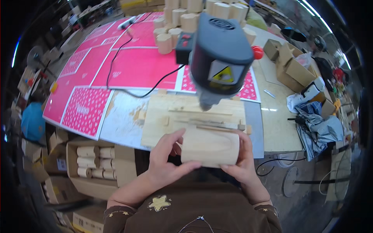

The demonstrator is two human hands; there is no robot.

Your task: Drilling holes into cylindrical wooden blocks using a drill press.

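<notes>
Between my two hands lies a pale wooden cylinder (210,147), held sideways just in front of the workbench edge. My left hand (167,157) grips its left end, thumb along the near side and fingers curled behind. At the other end, my right hand (243,159) wraps round the rim, thumb underneath. Beyond the cylinder is a wooden jig board (159,120) with strips fixed on it. Over the board stands a dark grey drill press (221,54) with a yellow warning label; its chuck (208,101) points down, above and apart from the cylinder.
Stacked wooden cylinders (188,22) stand behind the drill press. Pink printed sheets (143,64) cover the bench, crossed by a black cable (155,86). A carton of cylinders (91,165) sits low at left. At right are an open cardboard box (293,66) and a crumpled grey cloth (324,130).
</notes>
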